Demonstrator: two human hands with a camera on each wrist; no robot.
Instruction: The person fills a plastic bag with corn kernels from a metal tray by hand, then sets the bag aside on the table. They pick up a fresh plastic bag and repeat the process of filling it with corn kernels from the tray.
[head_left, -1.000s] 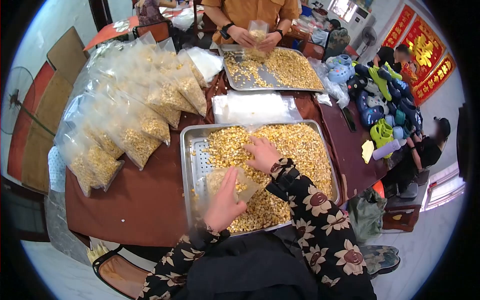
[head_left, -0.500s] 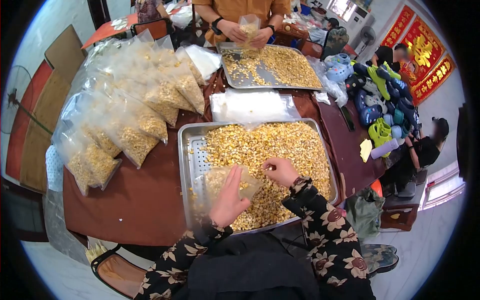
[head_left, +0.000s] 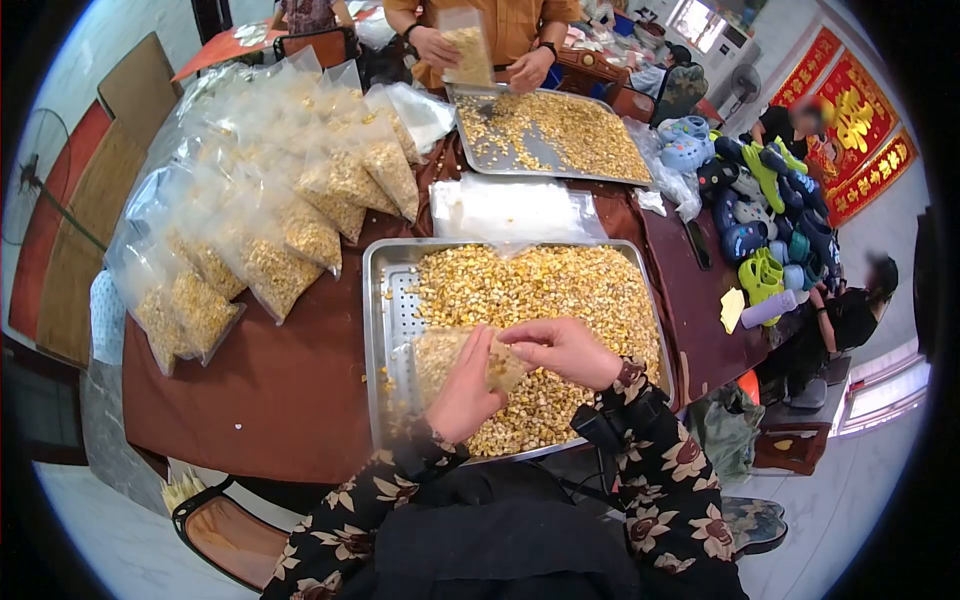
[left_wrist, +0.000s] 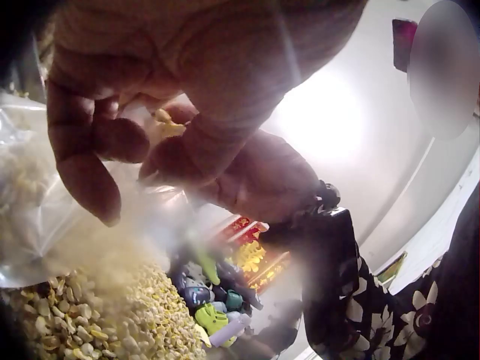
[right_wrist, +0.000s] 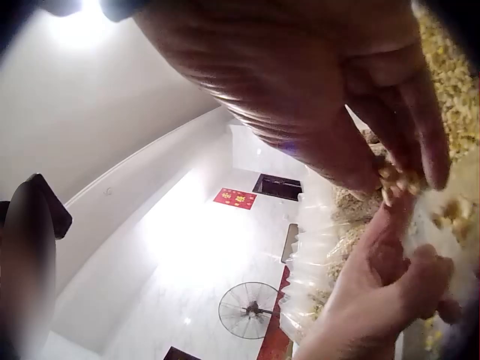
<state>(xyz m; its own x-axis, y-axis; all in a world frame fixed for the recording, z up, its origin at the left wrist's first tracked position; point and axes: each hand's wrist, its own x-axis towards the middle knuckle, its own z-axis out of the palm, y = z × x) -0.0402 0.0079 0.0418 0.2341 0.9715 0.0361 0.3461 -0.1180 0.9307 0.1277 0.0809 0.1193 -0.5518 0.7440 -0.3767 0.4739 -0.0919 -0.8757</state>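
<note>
A clear bag of corn kernels [head_left: 440, 358] lies over the near left part of a metal tray [head_left: 376, 330] of loose kernels [head_left: 585, 290]. My left hand [head_left: 468, 392] grips the bag near its mouth; in the left wrist view the bag [left_wrist: 37, 217] hangs beside the left hand's [left_wrist: 187, 82] curled fingers. My right hand [head_left: 568, 352] meets it at the bag's mouth, and in the right wrist view the right hand [right_wrist: 315, 90] pinches a few kernels [right_wrist: 397, 182] just above the left hand [right_wrist: 375, 300].
Filled bags [head_left: 270, 200] are piled on the left of the table. Flat empty bags [head_left: 515, 208] lie beyond my tray. Across the table, a person in orange holds a filled bag [head_left: 466, 50] over a second tray [head_left: 480, 160]. Clogs [head_left: 762, 270] are heaped at the right.
My right hand has come up from the loose kernels and moved left to the bag's mouth, its fingers closing on kernels. My left hand stays at the bag. The person opposite has raised their bag.
</note>
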